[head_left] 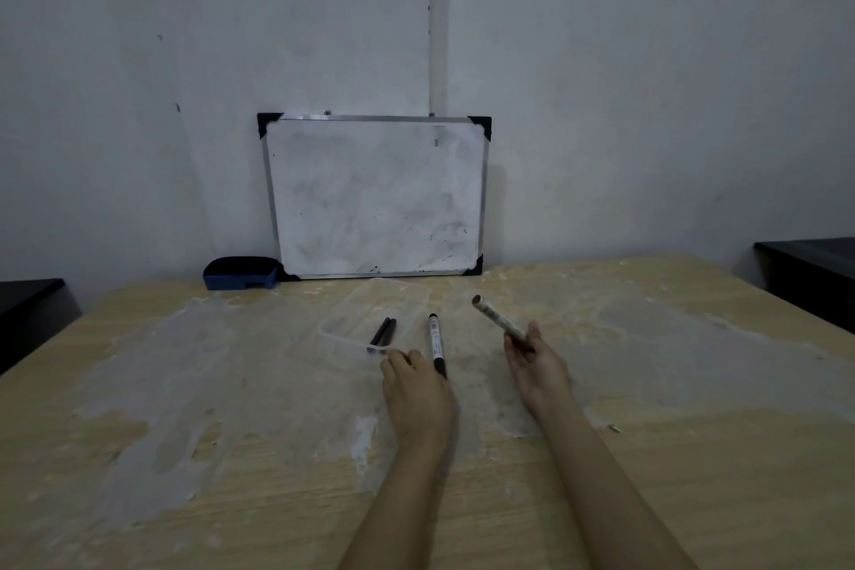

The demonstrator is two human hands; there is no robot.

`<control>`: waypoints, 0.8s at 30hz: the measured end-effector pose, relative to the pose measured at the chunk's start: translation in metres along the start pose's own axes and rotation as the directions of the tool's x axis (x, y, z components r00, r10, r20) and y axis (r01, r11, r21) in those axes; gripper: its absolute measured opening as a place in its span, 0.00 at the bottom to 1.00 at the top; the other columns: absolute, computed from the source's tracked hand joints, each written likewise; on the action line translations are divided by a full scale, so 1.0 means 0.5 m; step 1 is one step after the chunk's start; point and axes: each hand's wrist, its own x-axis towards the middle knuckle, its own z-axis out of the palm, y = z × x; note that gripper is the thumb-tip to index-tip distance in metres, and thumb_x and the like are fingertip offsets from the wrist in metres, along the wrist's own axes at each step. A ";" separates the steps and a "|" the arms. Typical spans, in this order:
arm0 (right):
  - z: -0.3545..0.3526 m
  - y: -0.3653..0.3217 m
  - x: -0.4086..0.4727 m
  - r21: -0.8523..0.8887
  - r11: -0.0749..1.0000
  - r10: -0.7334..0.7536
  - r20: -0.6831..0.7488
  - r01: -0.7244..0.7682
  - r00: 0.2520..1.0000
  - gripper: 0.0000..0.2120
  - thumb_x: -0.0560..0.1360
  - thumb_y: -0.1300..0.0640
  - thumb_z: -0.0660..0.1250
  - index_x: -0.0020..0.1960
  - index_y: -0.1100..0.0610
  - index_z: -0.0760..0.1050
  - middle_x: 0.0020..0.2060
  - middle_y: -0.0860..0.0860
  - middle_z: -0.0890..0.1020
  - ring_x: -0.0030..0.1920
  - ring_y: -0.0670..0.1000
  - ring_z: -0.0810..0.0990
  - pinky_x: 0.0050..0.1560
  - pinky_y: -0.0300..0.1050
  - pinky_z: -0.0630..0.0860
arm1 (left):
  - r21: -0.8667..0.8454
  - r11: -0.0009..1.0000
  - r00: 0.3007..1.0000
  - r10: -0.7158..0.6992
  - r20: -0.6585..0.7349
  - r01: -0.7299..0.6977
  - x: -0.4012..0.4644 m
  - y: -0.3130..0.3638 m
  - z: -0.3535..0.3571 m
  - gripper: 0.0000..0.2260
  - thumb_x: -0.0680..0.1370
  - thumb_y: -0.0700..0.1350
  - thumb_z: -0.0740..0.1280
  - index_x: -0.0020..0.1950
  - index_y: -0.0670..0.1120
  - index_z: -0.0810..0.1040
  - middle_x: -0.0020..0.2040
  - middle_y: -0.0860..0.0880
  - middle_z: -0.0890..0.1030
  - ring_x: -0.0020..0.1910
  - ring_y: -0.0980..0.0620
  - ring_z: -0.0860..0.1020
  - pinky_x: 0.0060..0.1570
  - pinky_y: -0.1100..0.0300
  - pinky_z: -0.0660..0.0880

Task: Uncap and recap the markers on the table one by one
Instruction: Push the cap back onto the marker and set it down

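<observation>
My right hand (536, 366) grips a white marker (497, 318) by its near end, and the marker points up and to the left above the table. A second white marker (436, 342) with a black cap lies on the table, its near end touching my left hand (414, 384). That hand rests palm down with fingers curled beside it; whether it grips the marker I cannot tell. Two dark markers (383, 334) lie side by side in a clear plastic tray (337, 320).
A small whiteboard (377, 194) leans on the wall at the back of the wooden table (231, 454). A blue eraser (241, 273) sits to its left. Dark furniture stands at the left edge (27, 315) and the right edge (814, 273).
</observation>
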 end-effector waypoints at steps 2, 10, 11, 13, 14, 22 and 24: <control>-0.001 0.001 -0.001 -0.051 0.998 -0.024 0.001 0.024 1.000 0.07 0.79 0.61 0.59 0.55 0.62 0.68 0.40 0.58 0.75 0.41 0.52 0.77 0.42 0.41 0.82 | 0.077 0.997 0.999 0.003 0.043 -0.007 0.003 -0.003 0.001 0.10 0.78 0.38 0.57 0.59 0.39 0.70 0.62 0.40 0.70 0.60 0.43 0.68 0.58 0.56 0.69; 0.003 0.003 -0.004 -0.477 0.851 -0.280 -0.061 0.218 0.958 0.17 0.78 0.63 0.60 0.65 0.64 0.61 0.52 0.59 0.69 0.50 0.57 0.73 0.53 0.52 0.75 | 0.121 0.988 0.993 0.085 0.085 -0.095 0.018 -0.018 0.004 0.10 0.78 0.36 0.56 0.57 0.41 0.71 0.58 0.42 0.76 0.58 0.44 0.71 0.55 0.55 0.70; 0.004 0.002 -0.005 -0.473 0.855 -0.274 -0.064 0.213 0.960 0.18 0.78 0.63 0.60 0.65 0.64 0.61 0.52 0.59 0.69 0.50 0.57 0.73 0.53 0.52 0.75 | 0.122 0.987 0.992 0.090 0.093 -0.101 0.019 -0.019 0.004 0.09 0.78 0.37 0.56 0.56 0.41 0.72 0.57 0.42 0.76 0.59 0.44 0.70 0.56 0.54 0.70; 0.003 0.002 -0.005 -0.464 0.861 -0.271 -0.071 0.209 0.960 0.18 0.78 0.63 0.60 0.66 0.64 0.60 0.52 0.59 0.68 0.50 0.57 0.73 0.53 0.53 0.75 | 0.105 0.989 0.990 0.094 0.108 -0.106 0.022 -0.021 0.002 0.09 0.79 0.40 0.57 0.55 0.41 0.73 0.57 0.42 0.77 0.60 0.44 0.70 0.56 0.54 0.70; 0.002 0.002 -0.004 -0.465 0.860 -0.274 -0.072 0.211 0.959 0.18 0.78 0.63 0.60 0.66 0.64 0.60 0.52 0.59 0.69 0.50 0.57 0.73 0.53 0.53 0.75 | 0.083 0.991 0.988 0.098 0.118 -0.109 0.024 -0.023 0.000 0.09 0.79 0.42 0.58 0.55 0.41 0.74 0.57 0.42 0.76 0.60 0.44 0.70 0.55 0.54 0.70; -0.001 0.006 -0.001 -0.533 0.817 -0.287 -0.046 0.219 0.957 0.17 0.78 0.61 0.60 0.65 0.62 0.62 0.51 0.58 0.70 0.49 0.57 0.74 0.49 0.51 0.77 | -0.154 0.969 0.950 0.223 0.218 -0.192 0.056 -0.071 -0.019 0.08 0.77 0.38 0.61 0.54 0.40 0.77 0.56 0.41 0.76 0.56 0.45 0.73 0.54 0.57 0.70; -0.001 0.009 -0.002 -0.572 0.792 -0.272 -0.016 0.214 0.962 0.16 0.78 0.61 0.60 0.64 0.61 0.62 0.51 0.58 0.72 0.48 0.57 0.75 0.43 0.49 0.78 | -0.205 0.958 0.959 0.234 0.161 -0.199 0.055 -0.072 -0.018 0.08 0.77 0.39 0.61 0.53 0.41 0.78 0.54 0.42 0.78 0.53 0.46 0.75 0.50 0.58 0.70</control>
